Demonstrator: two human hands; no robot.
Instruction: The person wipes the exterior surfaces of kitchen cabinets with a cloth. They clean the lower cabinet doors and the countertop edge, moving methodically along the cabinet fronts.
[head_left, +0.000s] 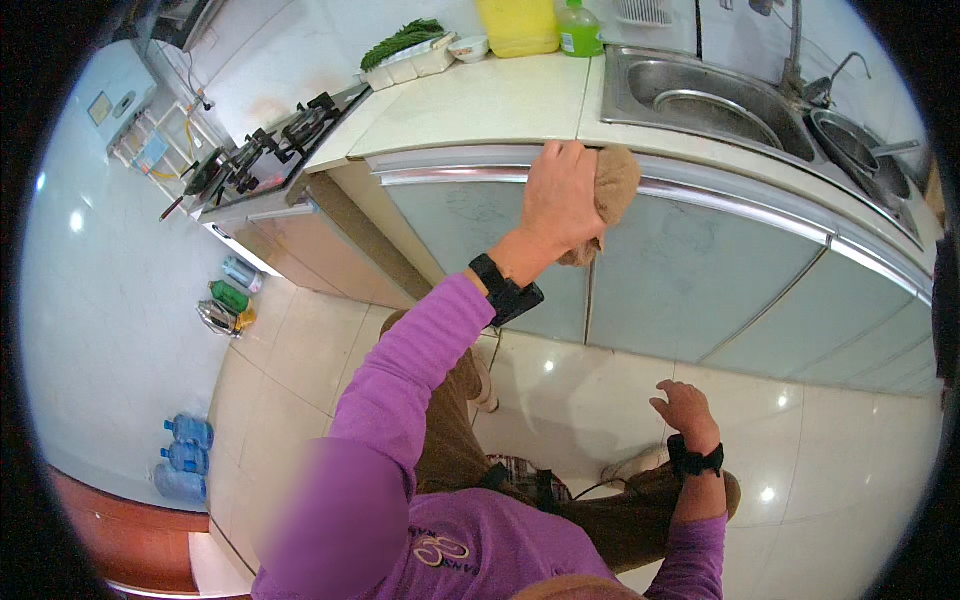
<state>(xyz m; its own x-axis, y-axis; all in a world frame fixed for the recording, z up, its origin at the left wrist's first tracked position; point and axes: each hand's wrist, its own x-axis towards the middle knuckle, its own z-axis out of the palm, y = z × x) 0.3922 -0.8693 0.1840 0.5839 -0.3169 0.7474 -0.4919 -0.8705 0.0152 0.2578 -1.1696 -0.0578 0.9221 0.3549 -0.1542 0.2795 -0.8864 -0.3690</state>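
Observation:
My left hand (561, 196) is closed around a brown cloth (616, 186). The cloth lies against the metal handle strip (465, 175) at the top of the lower cabinet, just under the counter's front edge, and a fold of it hangs below my palm. Behind my hand are pale frosted cabinet doors (697, 262). My right hand (684, 409) hangs over the tiled floor near my right knee, holding nothing, its thumb apart from the slightly bent fingers.
A steel sink (637, 112) with pans is set into the white counter (480, 109) at right. A green bottle (579, 31), yellow container (519, 26), bowl (469, 49) and tray of greens (409, 64) stand along the wall. Left are a gas hob (277, 146) and water jugs (187, 457).

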